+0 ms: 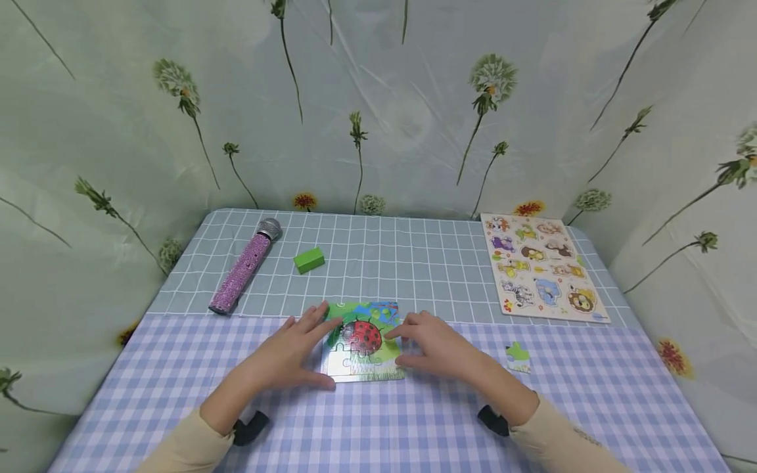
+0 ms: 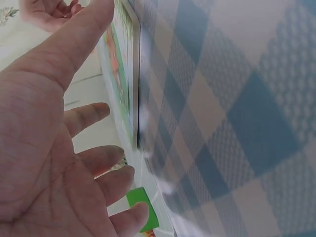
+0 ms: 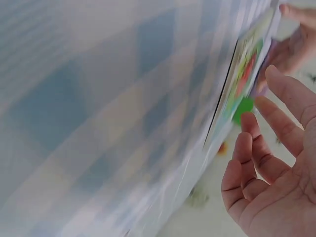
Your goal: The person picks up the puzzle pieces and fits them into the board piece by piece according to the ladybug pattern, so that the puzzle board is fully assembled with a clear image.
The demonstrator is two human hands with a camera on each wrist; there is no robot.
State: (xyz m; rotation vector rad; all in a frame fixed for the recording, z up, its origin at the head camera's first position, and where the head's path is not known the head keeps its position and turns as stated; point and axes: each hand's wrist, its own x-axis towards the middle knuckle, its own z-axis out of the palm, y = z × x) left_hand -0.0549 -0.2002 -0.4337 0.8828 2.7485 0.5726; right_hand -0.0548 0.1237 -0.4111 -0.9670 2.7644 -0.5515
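A ladybug jigsaw puzzle [image 1: 361, 361] lies flat on the checked cloth in the middle of the table, its green, red and white picture facing up. My left hand [image 1: 290, 351] is at its left side with fingers spread and thumb near the lower left corner. At the right side is my right hand [image 1: 434, 345], fingers loosely bent, the fingertips over the puzzle's right edge. Neither hand grips anything; whether the fingertips touch the puzzle I cannot tell. One loose jigsaw piece [image 1: 518, 357], green and white, lies to the right of my right forearm.
Beyond the puzzle, a green block [image 1: 309, 261] sits on the grey grid cloth [image 1: 384, 256]. A pink glittery microphone [image 1: 245, 269] lies at the back left. An animal peg-style board [image 1: 535, 263] lies at the back right. A dandelion-print curtain [image 1: 378, 98] surrounds the table.
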